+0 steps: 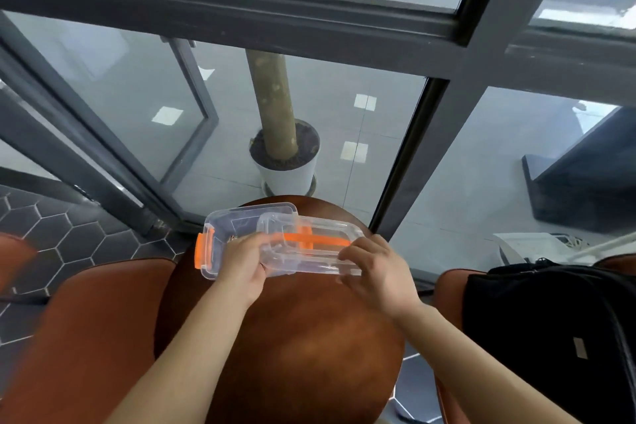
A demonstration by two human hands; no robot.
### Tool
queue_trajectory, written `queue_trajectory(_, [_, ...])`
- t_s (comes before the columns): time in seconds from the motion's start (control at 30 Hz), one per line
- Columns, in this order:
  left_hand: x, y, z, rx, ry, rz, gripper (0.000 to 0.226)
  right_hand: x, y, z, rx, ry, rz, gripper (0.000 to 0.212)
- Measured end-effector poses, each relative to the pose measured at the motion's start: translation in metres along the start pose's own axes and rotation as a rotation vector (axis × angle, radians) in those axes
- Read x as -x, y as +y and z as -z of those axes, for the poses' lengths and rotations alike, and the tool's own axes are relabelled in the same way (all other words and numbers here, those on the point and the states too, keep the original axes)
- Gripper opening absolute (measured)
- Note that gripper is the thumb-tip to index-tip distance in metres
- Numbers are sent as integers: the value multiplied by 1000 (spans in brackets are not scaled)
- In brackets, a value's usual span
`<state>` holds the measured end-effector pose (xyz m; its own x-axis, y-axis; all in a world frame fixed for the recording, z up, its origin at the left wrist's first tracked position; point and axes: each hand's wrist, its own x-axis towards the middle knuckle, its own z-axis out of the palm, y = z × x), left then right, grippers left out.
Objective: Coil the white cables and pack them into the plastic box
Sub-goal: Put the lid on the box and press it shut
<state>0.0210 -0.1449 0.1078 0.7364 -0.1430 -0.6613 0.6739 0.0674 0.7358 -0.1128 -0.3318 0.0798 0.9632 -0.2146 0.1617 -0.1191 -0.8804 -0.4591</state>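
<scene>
A clear plastic box with an orange latch on its left end stands at the far edge of a round brown table. Its clear lid, with an orange handle, lies shifted to the right, partly over the box. My left hand grips the lid's left end over the box. My right hand holds the lid's right end. No white cable shows on the table; some white cable lies far right beyond the window glass.
Brown leather seats flank the table at the left and right. A black bag rests on the right seat. Beyond the table a dark-framed window shows a potted tree. Hexagon floor tiles lie at the left.
</scene>
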Motion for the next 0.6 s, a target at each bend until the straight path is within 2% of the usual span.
queue_trajectory(0.1, [9, 7, 23, 63, -19, -38, 19, -8, -13, -1, -73, -42, 23, 22])
queue_trajectory(0.17, [9, 11, 41, 78, -32, -53, 19, -13, -20, -2, -142, -32, -26, 25])
queue_trajectory(0.3, [3, 17, 78, 121, -78, -60, 31, -33, -28, -6, -186, 37, -315, 36])
queue_trajectory(0.4, [2, 22, 97, 136, -102, -60, 34, -56, -27, -17, -279, -135, -589, 55])
queue_trajectory(0.47, [0, 23, 107, 137, -106, -62, 34, -69, -32, -25, -438, -243, -696, 49])
queue_trajectory(0.53, [-5, 23, 116, 135, -94, -58, 35, -77, -38, -32, -496, -257, -684, 37])
queue_trajectory(0.6, [-10, 23, 123, 125, -79, -53, 35, -85, -41, -43, -454, -263, -645, 44])
